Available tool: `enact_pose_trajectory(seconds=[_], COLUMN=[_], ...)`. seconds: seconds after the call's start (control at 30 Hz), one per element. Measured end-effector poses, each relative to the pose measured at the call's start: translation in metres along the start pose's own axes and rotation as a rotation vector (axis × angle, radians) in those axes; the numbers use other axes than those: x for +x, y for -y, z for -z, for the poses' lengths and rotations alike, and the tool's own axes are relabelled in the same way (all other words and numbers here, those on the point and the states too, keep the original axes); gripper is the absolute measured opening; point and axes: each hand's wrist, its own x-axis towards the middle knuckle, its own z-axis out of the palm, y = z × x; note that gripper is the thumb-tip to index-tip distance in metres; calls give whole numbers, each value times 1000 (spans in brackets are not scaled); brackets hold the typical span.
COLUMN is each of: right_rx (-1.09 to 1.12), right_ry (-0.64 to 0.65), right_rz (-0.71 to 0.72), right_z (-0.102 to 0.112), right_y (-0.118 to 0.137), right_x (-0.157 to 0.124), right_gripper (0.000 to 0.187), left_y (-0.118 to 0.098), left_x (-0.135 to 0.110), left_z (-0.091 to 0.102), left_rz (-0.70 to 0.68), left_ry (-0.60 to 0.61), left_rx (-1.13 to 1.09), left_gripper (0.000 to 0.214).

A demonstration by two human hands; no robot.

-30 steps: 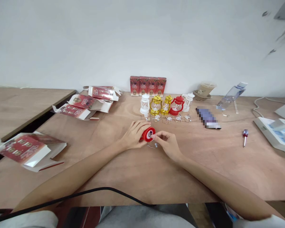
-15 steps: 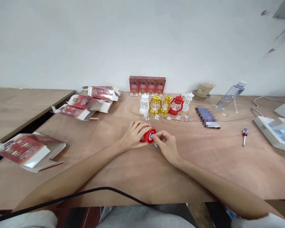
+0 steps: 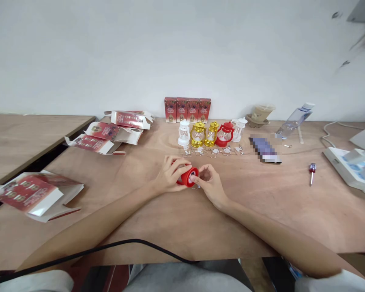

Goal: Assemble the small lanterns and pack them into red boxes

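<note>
My left hand (image 3: 170, 175) is wrapped round a small red lantern (image 3: 187, 177) lying on its side, its base turned toward my right hand. My right hand (image 3: 209, 181) pinches at the opening in that base (image 3: 192, 175); what its fingertips hold is too small to name. Both hands rest on the wooden table (image 3: 182, 219) near its middle. A small wire piece (image 3: 197, 187) lies on the table just under my right fingers.
Behind the hands stands a row of white, gold and red lanterns (image 3: 211, 133) with small metal handles (image 3: 213, 151) in front and red boxes (image 3: 187, 109) behind. Opened boxes (image 3: 109, 132) lie left, another (image 3: 33, 194) near left. A screwdriver (image 3: 312, 171), bottle (image 3: 293, 119), white device (image 3: 351, 166) sit right. A black cable (image 3: 124, 245) crosses the front.
The lantern has been turned slightly and drawn a little toward me. My right fingers have closed in tighter against its base.
</note>
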Motion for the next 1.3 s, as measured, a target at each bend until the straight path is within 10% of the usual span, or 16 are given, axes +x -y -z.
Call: enact_pose_trajectory(seconds=[0.2, 0.57, 0.83, 1.3], right_rx=[-93, -780, -929, -553], right_ry=[119, 238, 361, 222], right_rz=[76, 372, 509, 369], right_z=[7, 41, 33, 34], right_y=[2, 3, -10, -2], right_x=[4, 24, 21, 19], right_gripper=[40, 14, 14, 11], left_y=[0, 4, 2, 2], left_x=[-1, -1, 0, -1], left_z=[-1, -2, 1, 1], left_rz=[50, 615, 427, 437], left_ry=[3, -93, 17, 54], left_rx=[-101, -136, -109, -104], left_gripper=[51, 45, 50, 51])
